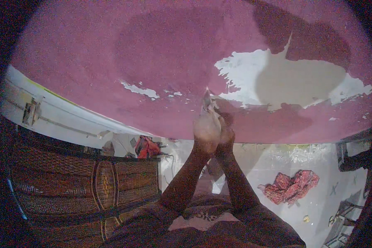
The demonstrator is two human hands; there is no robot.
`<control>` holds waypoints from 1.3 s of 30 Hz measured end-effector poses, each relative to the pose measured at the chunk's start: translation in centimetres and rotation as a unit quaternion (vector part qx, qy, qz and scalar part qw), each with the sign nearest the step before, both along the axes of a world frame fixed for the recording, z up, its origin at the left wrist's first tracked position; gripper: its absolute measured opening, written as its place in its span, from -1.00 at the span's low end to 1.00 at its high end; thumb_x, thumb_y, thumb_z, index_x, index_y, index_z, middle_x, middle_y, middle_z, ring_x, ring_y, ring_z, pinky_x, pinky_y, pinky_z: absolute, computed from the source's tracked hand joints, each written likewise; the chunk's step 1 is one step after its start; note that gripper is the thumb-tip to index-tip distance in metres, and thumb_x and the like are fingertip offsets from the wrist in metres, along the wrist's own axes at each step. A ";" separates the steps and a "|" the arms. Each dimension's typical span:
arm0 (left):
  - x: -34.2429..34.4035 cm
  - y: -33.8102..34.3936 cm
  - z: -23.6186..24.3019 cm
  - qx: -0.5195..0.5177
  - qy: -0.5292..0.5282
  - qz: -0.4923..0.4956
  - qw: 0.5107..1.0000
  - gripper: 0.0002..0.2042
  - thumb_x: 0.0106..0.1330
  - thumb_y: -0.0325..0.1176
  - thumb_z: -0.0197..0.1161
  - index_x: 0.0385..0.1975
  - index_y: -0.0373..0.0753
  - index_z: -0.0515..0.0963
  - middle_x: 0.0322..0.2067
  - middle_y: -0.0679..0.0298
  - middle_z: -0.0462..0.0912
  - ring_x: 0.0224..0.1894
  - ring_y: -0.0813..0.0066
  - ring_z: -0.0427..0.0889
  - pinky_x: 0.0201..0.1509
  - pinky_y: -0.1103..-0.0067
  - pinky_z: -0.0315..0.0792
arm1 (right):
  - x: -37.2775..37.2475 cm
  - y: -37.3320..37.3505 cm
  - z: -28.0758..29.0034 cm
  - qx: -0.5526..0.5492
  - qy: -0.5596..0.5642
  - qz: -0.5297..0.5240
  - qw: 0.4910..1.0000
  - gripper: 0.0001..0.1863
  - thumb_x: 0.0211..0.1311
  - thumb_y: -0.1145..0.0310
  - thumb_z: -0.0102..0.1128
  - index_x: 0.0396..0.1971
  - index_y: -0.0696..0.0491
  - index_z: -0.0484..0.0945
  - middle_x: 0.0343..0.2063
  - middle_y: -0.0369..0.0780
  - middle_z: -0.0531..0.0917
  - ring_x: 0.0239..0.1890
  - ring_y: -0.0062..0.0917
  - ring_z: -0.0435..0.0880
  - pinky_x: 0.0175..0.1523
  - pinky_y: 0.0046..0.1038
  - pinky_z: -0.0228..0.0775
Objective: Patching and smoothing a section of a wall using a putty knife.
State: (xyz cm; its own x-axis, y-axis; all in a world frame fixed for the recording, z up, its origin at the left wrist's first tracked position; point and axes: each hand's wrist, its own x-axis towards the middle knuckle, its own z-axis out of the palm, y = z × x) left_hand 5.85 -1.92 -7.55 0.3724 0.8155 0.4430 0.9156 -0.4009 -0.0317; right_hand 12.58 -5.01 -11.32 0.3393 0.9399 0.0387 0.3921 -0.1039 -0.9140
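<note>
Before me is a pink wall (161, 74) whose paint has come off in places. A large bare white patch (244, 70) with ragged edges lies to the right, and a smaller bare white patch (140, 90) to the left. My left hand (204, 129) and my right hand (226, 134) are raised close together at the lower part of the pink paint. Both appear closed, with the left blurred. A pale, pointed thing (209, 103) rises from between them toward the wall, beside the large patch's left end; its kind is too unclear to name.
At the lower left stands a dark woven-panel piece of furniture (62, 177). Red cloth (146, 146) lies behind it. A crumpled red patterned cloth (291, 187) rests on the pale floor (260, 167) to the right. A metal-framed object (343, 219) stands at the far right.
</note>
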 end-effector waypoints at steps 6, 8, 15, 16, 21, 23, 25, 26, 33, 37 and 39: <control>0.6 -0.3 -0.6 -0.016 -0.231 -0.084 0.969 -0.83 0.14 -0.41 0.14 -0.33 -0.37 0.47 -0.55 0.17 0.41 -0.51 0.22 0.45 -0.47 0.36 0.30 | 0.6 0.7 -2.1 0.148 -0.029 -0.022 0.988 -0.70 0.25 0.33 -0.01 -0.05 0.09 0.45 -0.11 -0.11 0.53 0.04 -0.24 0.36 0.18 -0.25 0.14; 0.7 -0.3 0.0 -0.061 -0.303 -0.070 0.948 -0.80 0.14 -0.41 0.13 -0.30 -0.39 0.47 -0.54 0.17 0.41 -0.49 0.23 0.45 -0.46 0.37 0.30 | 0.7 1.3 -3.1 0.192 -0.037 -0.036 0.980 -0.71 0.25 0.33 -0.04 -0.09 0.12 0.48 -0.12 -0.10 0.54 0.01 -0.24 0.40 0.17 -0.24 0.14; 2.0 -0.5 -0.4 -0.070 -0.289 -0.077 0.952 -0.63 0.31 -0.33 -0.02 -0.03 -0.54 0.38 -0.61 0.08 0.55 -0.63 0.09 0.53 -0.55 0.28 0.39 | 2.1 2.0 -9.6 0.195 -0.010 -0.040 0.980 -0.70 0.30 0.31 -0.12 -0.14 0.13 0.53 -0.14 -0.10 0.55 0.02 -0.26 0.41 0.20 -0.23 0.08; 2.4 -0.5 0.5 -0.194 -0.509 -0.110 0.831 -0.62 0.29 -0.37 0.00 -0.01 -0.56 0.36 -0.60 0.09 0.56 -0.64 0.10 0.53 -0.55 0.28 0.39 | 2.9 2.0 -9.1 0.219 -0.099 -0.028 0.970 -0.63 0.16 0.31 0.07 -0.05 0.16 0.41 -0.30 -0.08 0.54 -0.24 -0.22 0.49 -0.12 -0.24 0.23; -1.9 0.2 1.3 -0.251 -0.215 -0.053 0.942 -0.72 0.39 -0.21 -0.06 -0.18 -0.26 0.50 -0.33 0.05 0.63 -0.33 0.09 0.64 -0.27 0.33 0.48 | 4.7 -1.4 -2.7 0.227 -0.078 0.022 0.970 -0.60 0.09 0.37 0.22 -0.09 0.13 0.34 -0.47 -0.05 0.49 -0.49 -0.15 0.56 -0.45 -0.23 0.37; -3.3 0.1 1.6 -0.180 -0.225 -0.082 0.954 -0.70 0.39 -0.19 -0.05 -0.12 -0.25 0.48 -0.29 0.05 0.65 -0.31 0.06 0.65 -0.22 0.31 0.50 | 7.1 -3.3 -1.4 0.111 -0.026 0.121 0.986 -0.83 0.20 0.39 0.10 -0.25 0.09 0.39 -0.43 -0.04 0.48 -0.48 -0.09 0.53 -0.44 -0.22 0.37; -3.7 1.0 3.2 -0.119 -0.454 -0.139 0.872 -0.64 0.34 -0.16 0.00 0.01 -0.25 0.44 -0.04 -0.02 0.55 0.01 -0.02 0.54 0.09 0.19 0.36 | 8.7 -3.8 -1.6 0.209 -0.308 0.144 0.917 -0.85 0.24 0.36 0.08 -0.23 0.07 0.43 -0.49 -0.04 0.48 -0.48 -0.12 0.54 -0.44 -0.22 0.36; -4.0 1.8 3.4 -0.122 -0.456 -0.137 0.871 -0.64 0.34 -0.16 0.00 0.01 -0.25 0.44 -0.04 -0.02 0.55 0.01 -0.02 0.54 0.09 0.19 0.36 | 8.9 -4.1 0.8 0.176 -0.256 0.125 0.942 -0.84 0.24 0.34 0.09 -0.24 0.07 0.45 -0.51 -0.05 0.50 -0.49 -0.17 0.56 -0.44 -0.22 0.36; -4.8 8.5 1.6 0.061 -0.217 -0.106 0.969 0.05 0.05 0.33 0.07 0.33 -0.34 -0.21 0.26 -0.46 -0.50 0.31 -0.45 -0.54 0.23 -0.22 -0.51 | 7.8 -3.4 7.6 0.148 -0.106 -0.022 0.983 -0.84 0.15 0.35 0.23 -0.31 0.08 0.59 -0.48 -0.12 0.64 -0.46 -0.31 0.66 -0.37 -0.38 0.46; -5.0 10.8 -1.5 0.098 -0.201 -0.135 0.965 0.03 0.14 0.40 -0.14 0.33 -0.39 -0.24 0.20 -0.57 -0.54 0.22 -0.66 -0.61 0.09 -0.34 -0.61 | 8.1 -0.9 6.4 0.252 -0.172 -0.069 0.950 -0.85 0.08 0.49 0.25 -0.30 0.09 0.60 -0.47 -0.16 0.64 -0.46 -0.37 0.65 -0.39 -0.42 0.45; -5.1 11.4 -1.9 0.093 -0.199 -0.140 0.966 0.01 0.15 0.41 -0.19 0.33 -0.40 -0.23 0.19 -0.59 -0.54 0.20 -0.69 -0.62 0.07 -0.36 -0.61 | 9.2 -0.5 6.2 0.254 -0.168 -0.047 0.951 -0.84 0.06 0.51 0.25 -0.30 0.09 0.61 -0.46 -0.15 0.65 -0.45 -0.37 0.66 -0.38 -0.43 0.45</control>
State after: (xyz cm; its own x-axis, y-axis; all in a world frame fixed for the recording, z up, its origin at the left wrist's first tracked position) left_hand 0.79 9.48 -9.41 0.3367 0.6003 0.7255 0.7269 -0.6554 0.2050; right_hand 21.77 -5.51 -5.10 0.3088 0.7375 0.6006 0.6811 0.2693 -0.6809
